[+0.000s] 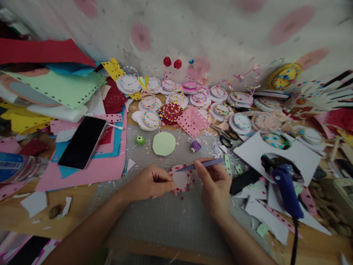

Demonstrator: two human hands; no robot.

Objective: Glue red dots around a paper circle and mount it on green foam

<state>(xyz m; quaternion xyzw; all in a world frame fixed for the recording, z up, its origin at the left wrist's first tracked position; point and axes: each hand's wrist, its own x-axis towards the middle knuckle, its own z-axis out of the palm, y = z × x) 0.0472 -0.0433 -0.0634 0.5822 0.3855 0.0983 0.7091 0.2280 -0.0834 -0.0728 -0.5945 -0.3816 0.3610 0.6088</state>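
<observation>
My left hand (pixel 154 183) pinches the left edge of a small pale pink paper disc (pixel 181 181), ringed with tiny red and pink cut-out flowers. Purple tweezers (pixel 204 164) lie in the grip of my right hand (pixel 215 184), their pointed tip over the disc's upper rim. Whether the tip holds a piece is too small to tell. A few loose flowers (pixel 182 198) are by the disc. Beyond it on the grey cutting mat (pixel 154 224) are a pale green paper round (pixel 164 143), a green one-eyed figure (pixel 140 140) and a small purple object (pixel 195 146).
Several decorated paper hats (pixel 150 119) line the back by the wall. At left, a phone (pixel 82 142) rests on coloured sheets near a bottle (pixel 19 167). At right are black scissors (pixel 226 140), paper scraps (pixel 264 217) and a blue corded glue gun (pixel 288 187).
</observation>
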